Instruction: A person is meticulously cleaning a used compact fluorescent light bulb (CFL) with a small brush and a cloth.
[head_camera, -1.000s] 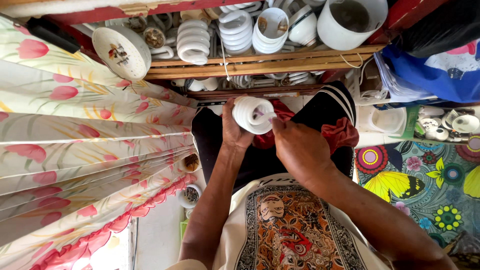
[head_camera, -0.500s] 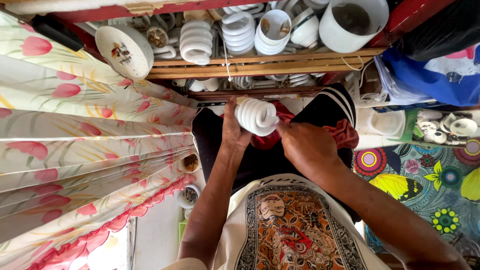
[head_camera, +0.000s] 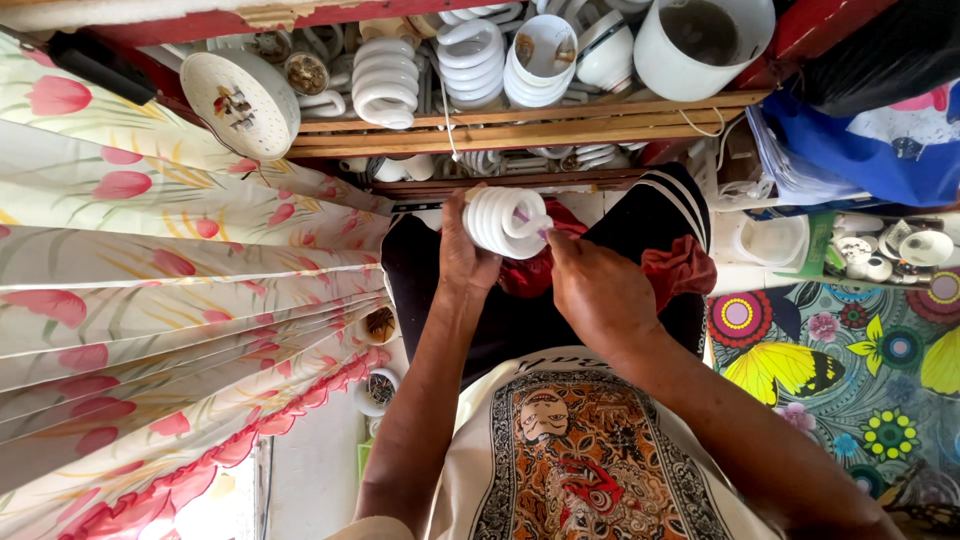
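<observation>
My left hand (head_camera: 465, 255) grips a white spiral lamp bulb (head_camera: 500, 220) above my lap, its coils lying sideways. My right hand (head_camera: 598, 292) sits just right of it, fingertips pinched at the bulb's end, where a small purple bit shows. Both forearms rise from the bottom over my printed shirt (head_camera: 575, 450). What the right fingertips pinch is too small to tell.
A wooden shelf (head_camera: 520, 125) ahead carries several spiral bulbs (head_camera: 385, 80), lamp housings, a round white disc (head_camera: 240, 100) and a white pot (head_camera: 705, 45). A tulip-print curtain (head_camera: 150, 300) fills the left. A butterfly-pattern cloth (head_camera: 840, 370) and small white parts (head_camera: 880, 250) lie to the right.
The bulb has been turned in my left hand from showing its round end to showing its coils sideways. My right hand shifted from covering it to pinching at its end.
</observation>
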